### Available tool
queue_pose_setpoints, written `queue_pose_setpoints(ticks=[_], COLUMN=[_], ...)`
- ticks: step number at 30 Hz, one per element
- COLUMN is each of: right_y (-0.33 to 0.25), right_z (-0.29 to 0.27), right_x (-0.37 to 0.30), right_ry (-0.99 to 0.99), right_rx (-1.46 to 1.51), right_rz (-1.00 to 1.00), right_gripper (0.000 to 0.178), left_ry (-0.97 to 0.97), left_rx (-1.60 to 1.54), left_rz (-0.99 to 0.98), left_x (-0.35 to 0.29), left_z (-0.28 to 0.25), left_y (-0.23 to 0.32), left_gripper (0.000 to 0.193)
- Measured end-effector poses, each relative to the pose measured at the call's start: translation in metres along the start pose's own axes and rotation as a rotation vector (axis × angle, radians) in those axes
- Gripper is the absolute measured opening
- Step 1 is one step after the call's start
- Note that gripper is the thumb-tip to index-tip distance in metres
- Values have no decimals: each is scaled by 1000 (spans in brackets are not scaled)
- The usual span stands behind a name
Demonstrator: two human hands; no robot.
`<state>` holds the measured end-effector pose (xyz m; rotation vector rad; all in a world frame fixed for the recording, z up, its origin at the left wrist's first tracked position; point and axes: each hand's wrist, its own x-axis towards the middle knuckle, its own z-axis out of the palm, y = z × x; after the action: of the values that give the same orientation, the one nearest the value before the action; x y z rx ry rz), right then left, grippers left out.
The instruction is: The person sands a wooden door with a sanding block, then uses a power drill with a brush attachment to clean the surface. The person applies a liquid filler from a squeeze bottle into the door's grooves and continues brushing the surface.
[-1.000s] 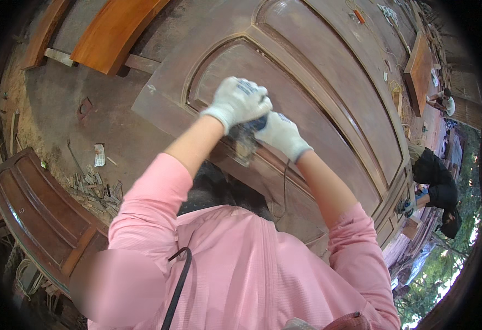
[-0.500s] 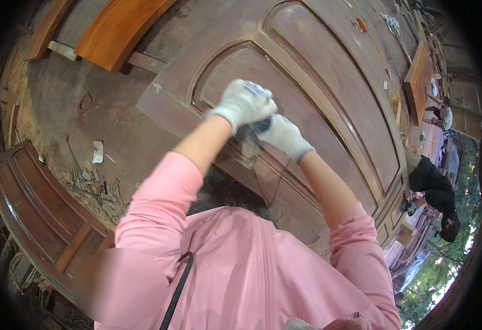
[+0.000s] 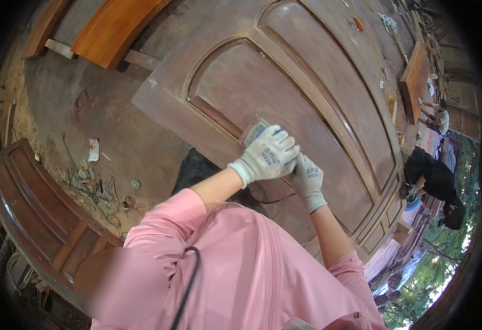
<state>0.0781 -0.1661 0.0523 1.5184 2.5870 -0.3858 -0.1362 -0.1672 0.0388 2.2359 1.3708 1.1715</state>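
Nearest me: my pink jacket (image 3: 235,264), w/ a black cord (image 3: 185,294) hanging down the front at approx 7 o'clock; best tucked clear of the work. R hand (image 3: 308,179), gloved, sits abt 4 o'clock from the tool's front, curled on its back end; fingertips hidden, so can't tell exactly how they lie. L hand (image 3: 268,154), gloved too, is clenched over the tool body, wrist at 8 o'clock. Thin dark lead (image 3: 274,201) loops below at 6 o'clock; I'd want it trailing behind, not under the pad.

The tool, a sander by the look of it, (image 3: 255,132) pokes out past my L knuckles at 11 o'clock, on the near border of the lower recess of the big brown door panel (image 3: 296,93). Can't tell if its whole face bears.

To do this well, imo: L presses light & even, R steers; pad flat, no tipping onto the raised moulding (image 3: 219,116) or it'll likely gouge. Long overlapping strokes w/ the grain, max care in the curved corner at 10 o'clock.

Further off: wood scraps (image 3: 95,187) at 8, orange curved board (image 3: 111,30) at 10. Farthest: co-worker in black (image 3: 436,181) at 4, another in a pale top (image 3: 442,121) at 3.
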Motion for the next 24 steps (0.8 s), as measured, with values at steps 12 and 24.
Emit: queue_pose_setpoints(ticks=[12, 24], right_y=[-76, -87], right_z=[14, 14], right_x=[47, 47], right_ry=[-230, -184], right_rx=[-8, -21], right_rz=[24, -20], right_gripper=[36, 38], left_ry=[17, -19], left_rx=[85, 103], left_rz=[-33, -86], left_x=[-32, -39], left_z=[-56, -67], left_y=[-47, -52], left_gripper=[28, 27])
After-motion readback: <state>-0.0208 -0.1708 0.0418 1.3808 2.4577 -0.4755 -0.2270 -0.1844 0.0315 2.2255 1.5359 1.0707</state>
